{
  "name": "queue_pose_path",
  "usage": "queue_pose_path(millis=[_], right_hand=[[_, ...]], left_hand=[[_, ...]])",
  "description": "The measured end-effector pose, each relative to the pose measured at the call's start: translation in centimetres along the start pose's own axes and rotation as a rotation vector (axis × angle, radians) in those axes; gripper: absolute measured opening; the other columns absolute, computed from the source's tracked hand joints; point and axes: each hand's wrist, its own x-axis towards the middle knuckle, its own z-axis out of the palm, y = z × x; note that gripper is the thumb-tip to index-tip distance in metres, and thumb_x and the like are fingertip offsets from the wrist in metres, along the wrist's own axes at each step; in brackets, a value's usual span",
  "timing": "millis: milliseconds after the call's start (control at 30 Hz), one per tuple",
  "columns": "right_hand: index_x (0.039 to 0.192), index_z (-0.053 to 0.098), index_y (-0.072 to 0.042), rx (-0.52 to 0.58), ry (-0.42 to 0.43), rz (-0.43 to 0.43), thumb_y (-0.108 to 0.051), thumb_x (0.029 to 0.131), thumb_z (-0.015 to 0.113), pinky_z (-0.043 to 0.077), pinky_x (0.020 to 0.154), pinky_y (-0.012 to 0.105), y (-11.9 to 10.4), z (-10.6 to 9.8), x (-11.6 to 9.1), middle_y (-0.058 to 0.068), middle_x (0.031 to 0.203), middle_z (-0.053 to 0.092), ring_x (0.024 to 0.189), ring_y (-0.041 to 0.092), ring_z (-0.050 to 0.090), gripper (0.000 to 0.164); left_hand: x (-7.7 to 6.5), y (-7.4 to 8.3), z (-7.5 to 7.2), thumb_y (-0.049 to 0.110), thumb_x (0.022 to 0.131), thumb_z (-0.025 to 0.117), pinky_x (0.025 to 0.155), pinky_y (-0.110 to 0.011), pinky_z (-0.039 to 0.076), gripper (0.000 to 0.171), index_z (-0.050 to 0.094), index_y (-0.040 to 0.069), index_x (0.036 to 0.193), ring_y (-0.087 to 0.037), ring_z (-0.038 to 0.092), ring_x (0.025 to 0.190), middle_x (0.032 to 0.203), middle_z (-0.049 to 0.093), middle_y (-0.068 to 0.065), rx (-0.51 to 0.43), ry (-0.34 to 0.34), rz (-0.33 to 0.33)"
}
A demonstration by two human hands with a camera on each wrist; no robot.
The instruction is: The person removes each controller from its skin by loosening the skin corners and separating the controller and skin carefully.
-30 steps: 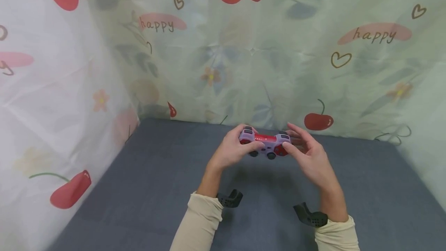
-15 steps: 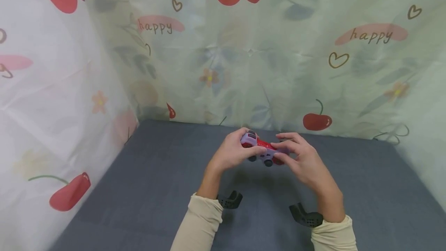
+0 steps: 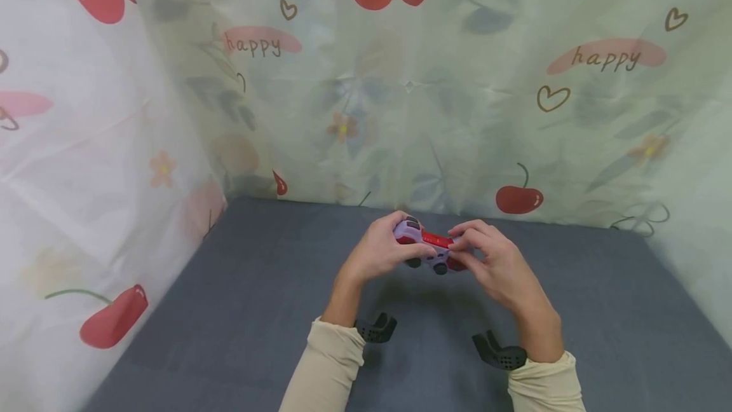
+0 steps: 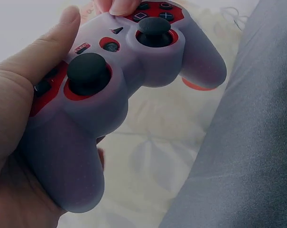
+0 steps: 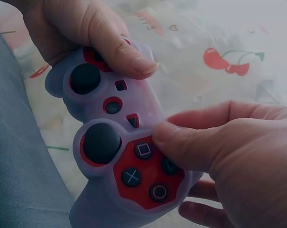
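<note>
A red game controller (image 3: 437, 240) in a translucent lilac silicone cover (image 4: 138, 61) is held above the grey table. My left hand (image 3: 377, 247) grips its left end, the thumb lying across the front near the SELECT button and the handle against the palm. With thumb and index finger, my right hand (image 3: 497, 262) pinches the cover's upper edge beside the square button, as the right wrist view shows. Other right fingers are partly hidden behind the controller. Both black thumbsticks (image 5: 102, 142) and the red button face (image 5: 150, 178) show through openings in the cover.
Grey cloth (image 3: 274, 310) covers the table under the hands. A pale curtain (image 3: 320, 138) with cherry prints stands behind it and along the left side. Black wrist mounts (image 3: 377, 328) sit on both forearms at the beige sleeves.
My right hand has moved left and inward from the controller's right end to pinch near its upper middle. The controller has tilted, right end lower. The left hand keeps its grip.
</note>
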Motion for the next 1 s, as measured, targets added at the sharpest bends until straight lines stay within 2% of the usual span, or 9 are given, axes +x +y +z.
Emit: queue_pose_path(millis=[133,233,300,467,633,767,900,1000], right_hand=[[0.088,0.071,-0.016,-0.019,0.000,-0.021,0.004,0.080,0.081,0.056,0.085,0.034,0.2,0.0,0.0,0.006,0.113,0.068,0.102,0.018,0.057,0.024],[0.088,0.070,-0.017,-0.030,0.005,-0.053,0.003,0.079,0.082,0.044,0.080,0.036,0.4,0.0,0.0,0.006,0.113,0.068,0.102,0.018,0.049,0.024],[0.089,0.070,-0.017,-0.015,0.001,-0.061,0.002,0.080,0.081,0.041,0.078,0.034,0.4,0.0,0.0,0.004,0.113,0.068,0.099,0.015,0.046,0.024],[0.094,0.068,-0.021,0.104,-0.056,0.016,-0.002,0.088,0.075,0.047,0.072,0.026,0.9,-0.1,-0.2,-0.002,0.111,0.067,0.094,0.010,0.046,0.021],[0.099,0.067,-0.020,0.233,-0.096,0.083,-0.005,0.094,0.071,0.052,0.071,0.024,1.6,0.0,-0.4,0.000,0.112,0.069,0.091,0.008,0.052,0.016],[0.101,0.069,-0.019,0.236,-0.086,0.093,-0.007,0.094,0.071,0.051,0.067,0.025,2.1,0.1,-0.7,0.001,0.103,0.069,0.086,0.009,0.050,0.014],[0.098,0.069,-0.021,0.203,-0.073,0.107,-0.008,0.094,0.071,0.049,0.066,0.027,2.3,0.1,-0.8,-0.003,0.094,0.062,0.087,0.010,0.045,0.014],[0.097,0.068,-0.021,0.191,-0.097,0.108,-0.007,0.094,0.071,0.047,0.065,0.027,2.2,0.2,-0.8,-0.005,0.090,0.059,0.085,0.010,0.043,0.015]], left_hand=[[0.0,-0.2,0.2,0.044,0.078,0.087,0.072,-0.031,0.057,0.053,0.061,0.022,0.118,-0.019,0.065,0.087,0.105,0.067,0.000,-0.001,-0.012,-0.008],[0.0,-0.4,0.3,0.044,0.077,0.088,0.072,-0.031,0.058,0.053,0.061,0.024,0.118,-0.019,0.065,0.088,0.106,0.066,0.000,0.012,-0.019,-0.018],[0.0,-0.5,0.4,0.046,0.077,0.088,0.071,-0.031,0.058,0.053,0.061,0.026,0.117,-0.019,0.065,0.087,0.105,0.066,0.000,0.020,-0.019,-0.025],[0.3,-1.0,0.5,0.046,0.077,0.088,0.071,-0.033,0.057,0.052,0.060,0.027,0.116,-0.020,0.065,0.085,0.102,0.066,0.000,-0.010,-0.041,-0.025],[0.7,-1.8,0.8,0.041,0.077,0.089,0.072,-0.034,0.057,0.049,0.060,0.026,0.114,-0.020,0.066,0.083,0.101,0.069,0.000,-0.070,-0.080,-0.016],[1.0,-2.3,1.2,0.040,0.076,0.090,0.072,-0.033,0.057,0.049,0.060,0.026,0.112,-0.020,0.067,0.082,0.101,0.070,0.001,-0.074,-0.095,-0.013],[1.2,-2.4,1.5,0.042,0.076,0.090,0.072,-0.032,0.057,0.049,0.061,0.027,0.112,-0.019,0.067,0.083,0.101,0.070,0.002,-0.053,-0.098,-0.011],[1.2,-2.4,1.5,0.041,0.076,0.090,0.070,-0.032,0.057,0.047,0.062,0.028,0.110,-0.018,0.067,0.082,0.099,0.070,0.002,-0.025,-0.100,-0.014]])
